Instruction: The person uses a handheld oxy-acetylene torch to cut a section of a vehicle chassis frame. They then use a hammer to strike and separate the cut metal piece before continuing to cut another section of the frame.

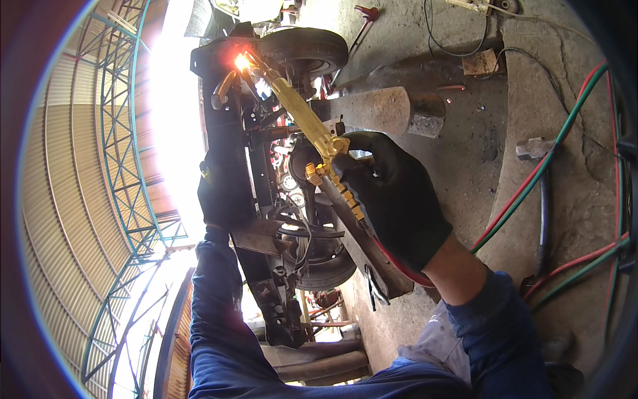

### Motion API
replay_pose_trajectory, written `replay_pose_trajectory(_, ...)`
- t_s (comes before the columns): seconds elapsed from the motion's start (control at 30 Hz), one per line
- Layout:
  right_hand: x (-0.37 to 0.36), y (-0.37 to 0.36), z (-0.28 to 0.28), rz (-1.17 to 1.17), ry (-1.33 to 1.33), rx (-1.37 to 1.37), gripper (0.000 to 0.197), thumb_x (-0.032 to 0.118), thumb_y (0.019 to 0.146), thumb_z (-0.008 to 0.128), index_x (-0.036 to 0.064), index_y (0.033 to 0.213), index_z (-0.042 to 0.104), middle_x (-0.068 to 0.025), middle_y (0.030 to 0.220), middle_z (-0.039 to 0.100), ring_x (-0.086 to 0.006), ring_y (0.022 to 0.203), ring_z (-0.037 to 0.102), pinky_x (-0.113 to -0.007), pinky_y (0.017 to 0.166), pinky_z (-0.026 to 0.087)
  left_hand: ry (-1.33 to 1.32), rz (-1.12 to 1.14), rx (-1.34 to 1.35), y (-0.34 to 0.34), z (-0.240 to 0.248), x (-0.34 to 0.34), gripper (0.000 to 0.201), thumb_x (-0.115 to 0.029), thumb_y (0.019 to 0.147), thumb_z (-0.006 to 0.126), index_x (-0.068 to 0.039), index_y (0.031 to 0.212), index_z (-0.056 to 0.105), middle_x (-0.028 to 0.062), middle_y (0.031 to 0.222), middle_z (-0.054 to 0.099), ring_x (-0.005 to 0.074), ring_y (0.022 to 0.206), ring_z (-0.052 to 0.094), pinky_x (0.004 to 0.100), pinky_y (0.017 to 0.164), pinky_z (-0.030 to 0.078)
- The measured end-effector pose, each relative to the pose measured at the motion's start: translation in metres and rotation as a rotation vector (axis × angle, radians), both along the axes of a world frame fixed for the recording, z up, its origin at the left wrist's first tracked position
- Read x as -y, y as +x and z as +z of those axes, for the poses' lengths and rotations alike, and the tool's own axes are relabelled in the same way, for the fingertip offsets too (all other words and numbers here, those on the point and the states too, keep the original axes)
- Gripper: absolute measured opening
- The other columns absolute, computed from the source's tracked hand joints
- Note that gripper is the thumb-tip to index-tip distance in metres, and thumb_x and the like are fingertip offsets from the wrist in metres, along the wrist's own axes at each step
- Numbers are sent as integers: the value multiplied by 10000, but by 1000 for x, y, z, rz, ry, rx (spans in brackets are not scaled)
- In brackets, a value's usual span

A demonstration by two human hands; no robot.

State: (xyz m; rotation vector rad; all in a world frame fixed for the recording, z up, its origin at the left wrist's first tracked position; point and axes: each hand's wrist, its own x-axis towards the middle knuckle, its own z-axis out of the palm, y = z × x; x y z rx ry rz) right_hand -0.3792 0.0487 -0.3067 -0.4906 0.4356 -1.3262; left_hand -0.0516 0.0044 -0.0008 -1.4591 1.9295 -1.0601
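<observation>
Torch gripped in right hand (black-gloved), flame far left; left hand at frame, its grip unclear.

Counting two black-gloved hands, one left hand, one right hand; one brass-coloured torch with one flame; two tires; two blue sleeves; one hammer; one red-handled tool; one square block.

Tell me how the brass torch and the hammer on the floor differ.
The brass torch is shiny and gold-coloured; the hammer has a grey head and dark handle. The torch is held up; the hammer lies on the floor. The torch's tip meets a bright glow; the hammer shows none. Both are long tools.
</observation>
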Motion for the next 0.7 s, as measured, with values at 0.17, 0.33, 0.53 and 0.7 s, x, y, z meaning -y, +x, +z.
replay_pose_trajectory(0.17, 0, -2, 0, 23, 9, -29, 430, 341, 1083, 683, 26, 1376, 669, -184, 1026, 782, -228, 926, 768, -363, 803, 602, 3, -3, -2, -2, 1, -1, 693, -384, 964, 769, -39, 1515, 527, 175, 1197, 707, 356, 1028, 729, 460, 868, 613)
replay_pose_trajectory(0.33, -1, -3, 1, 58, 7, -16, 449, 342, 1085, 682, 16, 1393, 673, -138, 985, 769, -144, 865, 725, -321, 772, 582, 12, -2, 6, -5, 1, 0, 689, -383, 964, 769, -41, 1512, 530, 174, 1196, 707, 354, 1029, 730, 460, 868, 613)
replay_pose_trajectory(0.53, -2, -3, 3, 18, 4, -45, 368, 320, 1082, 674, 43, 1324, 672, -239, 1080, 791, -363, 989, 804, -442, 843, 619, 16, -1, 5, -7, 0, 3, 683, -381, 964, 770, -42, 1508, 533, 172, 1196, 708, 352, 1029, 730, 459, 869, 614)
replay_pose_trajectory(0.7, -1, -3, 2, 19, 31, 30, 391, 345, 1075, 696, 40, 1320, 680, -214, 1068, 798, -307, 986, 803, -413, 845, 613, 25, -1, -2, -10, -1, 1, 678, -379, 964, 770, -43, 1505, 535, 170, 1196, 709, 350, 1029, 731, 458, 869, 614)
